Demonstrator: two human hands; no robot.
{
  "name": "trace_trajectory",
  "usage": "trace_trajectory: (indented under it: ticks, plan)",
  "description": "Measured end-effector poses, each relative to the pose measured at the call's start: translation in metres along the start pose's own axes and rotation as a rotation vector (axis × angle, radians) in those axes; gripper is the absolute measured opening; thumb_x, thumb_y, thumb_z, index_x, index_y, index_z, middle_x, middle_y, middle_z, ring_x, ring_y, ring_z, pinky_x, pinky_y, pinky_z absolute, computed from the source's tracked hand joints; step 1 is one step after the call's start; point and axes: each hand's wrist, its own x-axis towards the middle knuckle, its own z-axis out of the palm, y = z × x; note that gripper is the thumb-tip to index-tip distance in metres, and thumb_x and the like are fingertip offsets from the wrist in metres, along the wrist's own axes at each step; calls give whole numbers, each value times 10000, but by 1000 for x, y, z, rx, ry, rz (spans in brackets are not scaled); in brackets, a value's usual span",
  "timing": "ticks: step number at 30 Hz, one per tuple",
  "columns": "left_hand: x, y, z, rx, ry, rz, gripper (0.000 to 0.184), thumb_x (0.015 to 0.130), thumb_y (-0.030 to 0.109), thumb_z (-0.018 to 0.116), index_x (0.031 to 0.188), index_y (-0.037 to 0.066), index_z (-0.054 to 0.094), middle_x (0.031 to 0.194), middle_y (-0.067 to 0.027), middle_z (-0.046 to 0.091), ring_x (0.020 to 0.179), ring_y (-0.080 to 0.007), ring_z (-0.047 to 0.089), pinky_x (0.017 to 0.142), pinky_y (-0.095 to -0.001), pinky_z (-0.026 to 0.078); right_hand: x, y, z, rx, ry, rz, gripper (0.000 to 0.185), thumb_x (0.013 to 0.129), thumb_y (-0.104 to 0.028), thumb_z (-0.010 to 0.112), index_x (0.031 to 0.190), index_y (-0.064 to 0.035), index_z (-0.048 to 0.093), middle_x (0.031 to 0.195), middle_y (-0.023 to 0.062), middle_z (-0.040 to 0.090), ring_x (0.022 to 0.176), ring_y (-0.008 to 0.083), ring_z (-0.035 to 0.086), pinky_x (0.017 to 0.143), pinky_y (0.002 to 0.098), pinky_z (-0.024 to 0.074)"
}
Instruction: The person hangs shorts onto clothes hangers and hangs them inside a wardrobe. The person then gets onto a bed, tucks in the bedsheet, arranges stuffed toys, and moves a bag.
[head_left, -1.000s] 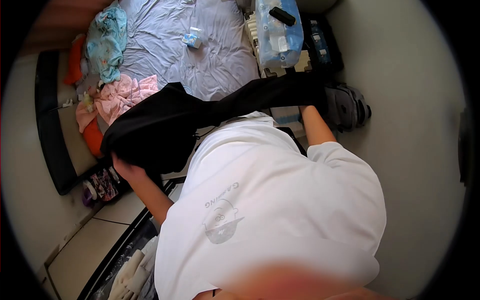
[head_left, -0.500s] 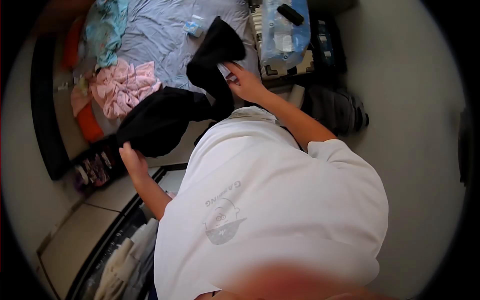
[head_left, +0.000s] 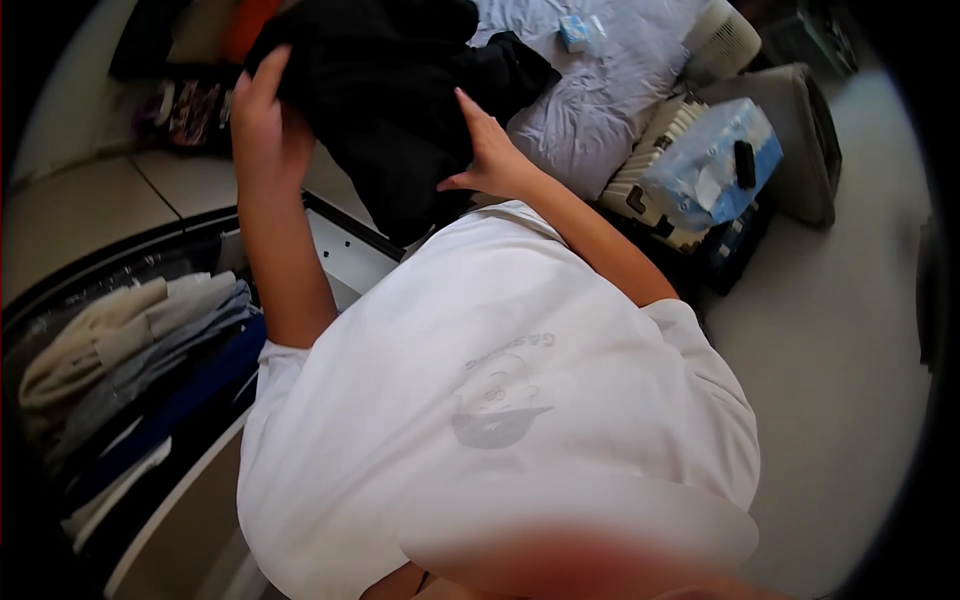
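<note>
A bunched black garment (head_left: 380, 90) hangs in front of me at the top of the head view, over the near edge of the bed. My left hand (head_left: 268, 120) is at its left side, fingers bent against the cloth and partly hidden by it. At the garment's right side is my right hand (head_left: 488, 150), its thumb and fingers spread apart and its fingertips near or against the fabric. Whether those fingertips touch the cloth is hard to tell.
Clothes (head_left: 150, 330) hang in an open wardrobe at the lower left. Beyond the garment lies a bed (head_left: 590, 100) with a small blue packet (head_left: 574, 34). To the right are a pale suitcase (head_left: 640, 165), a blue plastic package (head_left: 715, 165) and a grey case (head_left: 800, 140).
The view has turned toward the wardrobe. The black garment, stretched out between both hands earlier, is now bunched together. My right hand has come nearer my left, and its fingers have spread.
</note>
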Motion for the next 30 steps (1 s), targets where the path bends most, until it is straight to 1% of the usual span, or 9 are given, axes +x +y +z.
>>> trace_trajectory:
  ticks: [4, 6, 7, 9, 11, 15, 19, 26, 30]
  plan:
    - [63, -11, -57, -82, -200, 64, 356, 1024, 239, 519, 1290, 28, 625, 1256, -77, 653, 1145, -184, 614, 984, -324, 461, 31, -12, 55, 264, -199, 48, 1024, 742, -308, 873, 1522, -28, 272, 1336, 182, 575, 1168, 308, 597, 1011, 366, 457]
    - [72, -2, -18, -212, -566, -49, 278, 993, 205, 585, 1246, 91, 553, 1201, -44, 654, 1125, -159, 599, 985, -398, 453, 40, -7, 90, 658, -430, 436, 641, 874, -268, 759, 1382, 5, 480, 1092, 110, 686, 948, 238, 660, 846, 316, 507]
    - [86, -10, -46, 0, -460, -190, 342, 980, 172, 571, 1299, 60, 520, 1281, -85, 611, 1201, -211, 559, 1030, -424, 420, 46, -17, 98, 662, -359, 411, 383, 939, -252, 696, 1215, -3, 604, 961, 19, 701, 819, 139, 648, 745, 290, 508]
    - [92, -31, -107, 193, -330, -326, 408, 966, 140, 557, 1352, 29, 487, 1361, -126, 567, 1277, -263, 519, 1075, -450, 387, 60, -46, 93, 894, -261, 701, 327, 939, -249, 699, 1178, -39, 625, 999, 20, 705, 863, 142, 660, 782, 290, 515]
    - [79, -46, -157, 637, -298, -239, 422, 1040, 349, 479, 1300, 54, 631, 1308, -64, 628, 1194, -184, 583, 1026, -332, 427, 73, -47, 96, 1375, -45, 972, 248, 928, -258, 713, 1126, -125, 647, 1064, 18, 716, 945, 165, 685, 843, 308, 540]
    - [20, -104, -248, 482, -77, -546, 618, 1025, 557, 395, 1416, 98, 529, 1343, -45, 602, 1229, -196, 556, 1066, -354, 391, 94, -46, 113, 1541, -24, 1027, 291, 953, -299, 674, 1176, -118, 627, 1130, 27, 701, 1045, 183, 676, 885, 346, 550]
    - [-33, -122, -269, -111, 91, -486, 656, 1000, 620, 400, 1332, 79, 564, 1220, -6, 636, 1116, -129, 580, 981, -327, 437, 104, -38, 171, 1568, -219, 1041, 242, 962, -282, 657, 1147, -130, 623, 1096, 14, 697, 1005, 185, 668, 862, 350, 535]
    - [-47, -101, -330, 638, 273, -173, 403, 835, 369, 798, 937, -5, 690, 845, -65, 716, 771, -175, 671, 724, -322, 529, 130, -66, 270, 1060, -695, 822, 183, 888, -109, 654, 1042, -102, 555, 986, -21, 562, 996, 109, 558, 848, 255, 468]
    - [-55, -82, -379, 614, 723, 53, 386, 875, 333, 745, 856, -41, 651, 819, -120, 700, 738, -168, 646, 678, -335, 510, 139, -81, 319, 923, -824, 481, 639, 871, -68, 681, 1452, -16, 421, 1297, 67, 565, 1210, 164, 502, 1019, 277, 427]
